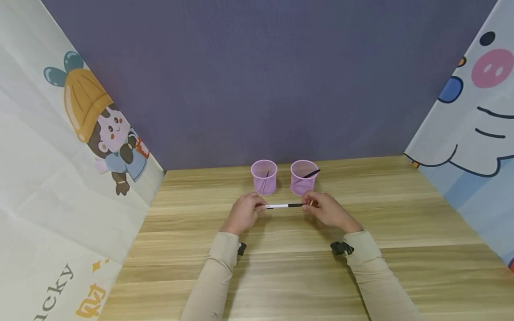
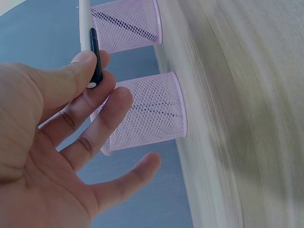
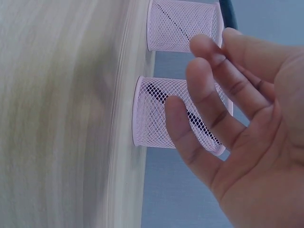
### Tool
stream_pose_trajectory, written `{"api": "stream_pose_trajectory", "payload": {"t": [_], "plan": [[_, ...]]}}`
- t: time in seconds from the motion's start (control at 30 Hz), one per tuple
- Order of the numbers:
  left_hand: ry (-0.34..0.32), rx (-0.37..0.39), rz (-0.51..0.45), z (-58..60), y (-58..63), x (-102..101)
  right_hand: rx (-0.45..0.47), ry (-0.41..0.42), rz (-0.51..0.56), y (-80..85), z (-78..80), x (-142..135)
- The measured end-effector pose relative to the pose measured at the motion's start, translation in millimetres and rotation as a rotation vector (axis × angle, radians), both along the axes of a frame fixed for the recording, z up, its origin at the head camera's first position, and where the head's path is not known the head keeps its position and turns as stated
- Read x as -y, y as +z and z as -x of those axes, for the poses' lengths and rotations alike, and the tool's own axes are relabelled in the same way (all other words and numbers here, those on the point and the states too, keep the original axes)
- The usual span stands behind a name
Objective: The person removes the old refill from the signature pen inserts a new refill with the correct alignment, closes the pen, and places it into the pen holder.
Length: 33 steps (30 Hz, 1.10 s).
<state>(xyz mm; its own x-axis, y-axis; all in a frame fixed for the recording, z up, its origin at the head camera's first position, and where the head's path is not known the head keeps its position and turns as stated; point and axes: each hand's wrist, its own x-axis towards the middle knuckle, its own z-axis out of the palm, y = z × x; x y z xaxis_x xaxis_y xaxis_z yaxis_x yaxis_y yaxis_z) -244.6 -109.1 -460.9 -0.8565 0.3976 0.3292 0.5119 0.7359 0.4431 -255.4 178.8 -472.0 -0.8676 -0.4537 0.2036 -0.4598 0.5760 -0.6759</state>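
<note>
A white-and-black pen (image 1: 281, 206) lies level between both hands, above the wooden table. The left hand (image 1: 246, 213) pinches its white end between thumb and index finger; the black clip (image 2: 96, 54) shows there in the left wrist view. At the other end, the right hand (image 1: 327, 209) pinches the black part (image 3: 228, 14) with thumb and fingertip, the remaining fingers loosely bent. Just beyond the hands stand two pink mesh cups. Thin dark sticks show in the left cup (image 1: 259, 185), and a black pen (image 1: 311, 174) leans in the right cup (image 1: 299, 186).
The wood-grain table (image 1: 289, 276) runs back to a dark grey-blue panel (image 1: 273, 80). Cartoon-printed cloths hang at both sides, the left cloth (image 1: 36, 178) and the right cloth (image 1: 474, 133). Black straps (image 1: 341, 248) sit at the sleeve cuffs.
</note>
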Motion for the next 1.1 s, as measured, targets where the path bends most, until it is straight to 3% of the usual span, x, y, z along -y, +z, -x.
{"api": "stream_pose_trajectory", "payload": {"t": [0.5, 0.8, 1.1], "plan": [[0.003, 0.037, 0.0, 0.4, 0.3, -0.4, -0.04, -0.01, 0.009, 0.4, -0.8, 0.7], [0.014, 0.001, 0.021, 0.9, -1.4, -0.7, -0.05, -0.025, -0.012, 1.1, -1.1, 2.8], [0.008, 0.004, 0.02, 0.1, -0.8, -0.1, -0.003, 0.002, 0.003, -0.5, -0.2, 1.5]]}}
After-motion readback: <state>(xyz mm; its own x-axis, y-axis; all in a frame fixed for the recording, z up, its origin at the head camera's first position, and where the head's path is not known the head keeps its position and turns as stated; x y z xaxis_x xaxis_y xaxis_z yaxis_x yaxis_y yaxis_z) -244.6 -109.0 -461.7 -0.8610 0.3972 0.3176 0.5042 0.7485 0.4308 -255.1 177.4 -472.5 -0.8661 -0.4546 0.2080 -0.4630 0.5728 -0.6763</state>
